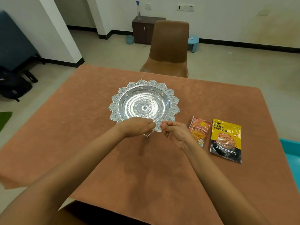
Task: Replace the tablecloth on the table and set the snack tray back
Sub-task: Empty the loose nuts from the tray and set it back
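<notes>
Pinching the near scalloped rim of the snack tray [144, 106] are the left hand [138, 126] fingers [151, 125]; right hand [174, 131] fingers are curled shut just beside the rim, contact cannot be told. Step judged: tray being set back at frame centre on the tablecloth [81, 127], which is already spread over the desk. Next move likely calls for release, then the two snack packets, garlic bhujia packet [199, 131] and almonds packet [226, 140], at right of centre, to be loaded. Tray looks silver, embossed, shallow, empty, petal-edged.
</notes>
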A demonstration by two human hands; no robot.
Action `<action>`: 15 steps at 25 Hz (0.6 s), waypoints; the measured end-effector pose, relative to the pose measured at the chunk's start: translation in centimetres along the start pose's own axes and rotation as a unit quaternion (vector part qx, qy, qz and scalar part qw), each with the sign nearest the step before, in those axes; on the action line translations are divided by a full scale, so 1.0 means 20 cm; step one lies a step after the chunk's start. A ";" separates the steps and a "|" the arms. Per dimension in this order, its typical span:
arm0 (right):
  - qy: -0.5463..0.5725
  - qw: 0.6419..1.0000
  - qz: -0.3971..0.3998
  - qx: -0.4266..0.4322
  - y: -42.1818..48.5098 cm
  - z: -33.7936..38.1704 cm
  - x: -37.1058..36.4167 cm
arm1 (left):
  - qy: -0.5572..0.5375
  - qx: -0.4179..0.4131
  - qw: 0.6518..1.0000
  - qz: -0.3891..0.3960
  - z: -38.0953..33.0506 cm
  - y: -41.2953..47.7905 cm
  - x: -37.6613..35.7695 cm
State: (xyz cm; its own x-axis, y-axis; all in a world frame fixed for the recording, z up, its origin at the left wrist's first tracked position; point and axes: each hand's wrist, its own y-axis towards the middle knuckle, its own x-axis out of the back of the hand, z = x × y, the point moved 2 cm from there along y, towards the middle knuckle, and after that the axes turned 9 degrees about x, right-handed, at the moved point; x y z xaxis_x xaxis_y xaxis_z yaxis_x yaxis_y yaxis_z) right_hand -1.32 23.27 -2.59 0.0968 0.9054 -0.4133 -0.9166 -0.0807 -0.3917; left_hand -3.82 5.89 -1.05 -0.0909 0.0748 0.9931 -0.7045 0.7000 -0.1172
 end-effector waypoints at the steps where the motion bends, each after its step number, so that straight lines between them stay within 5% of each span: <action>1: -0.001 1.000 0.000 -0.002 0.00 0.00 0.00 | -0.087 0.090 0.992 0.023 0.01 -0.01 0.00; 3: 0.005 1.000 0.000 -0.012 -0.01 0.00 0.01 | -0.268 0.237 0.932 -0.063 0.02 -0.06 -0.02; 5: 0.022 0.999 0.005 -0.024 -0.01 0.00 0.03 | -0.417 0.339 0.821 -0.192 0.05 -0.11 -0.06; 9: 0.048 0.998 0.008 -0.029 0.02 0.00 0.05 | -0.637 0.388 0.619 -0.244 0.02 -0.13 -0.09; 12: -0.022 0.999 0.023 0.003 0.02 -0.02 0.04 | -0.721 0.369 0.524 -0.263 -0.02 -0.17 -0.08; 15: -0.297 0.945 0.072 0.117 0.02 0.01 -0.03 | -0.744 0.371 0.485 -0.272 -0.05 -0.22 -0.10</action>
State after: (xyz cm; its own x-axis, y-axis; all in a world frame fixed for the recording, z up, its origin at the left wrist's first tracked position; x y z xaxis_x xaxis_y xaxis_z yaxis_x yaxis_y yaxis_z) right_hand -1.82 22.82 -2.27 -0.2068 0.9718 0.1131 -0.9710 -0.1897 -0.1455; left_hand 0.16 3.48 -2.47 0.2314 -0.9590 -0.1636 -0.9182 -0.1598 -0.3625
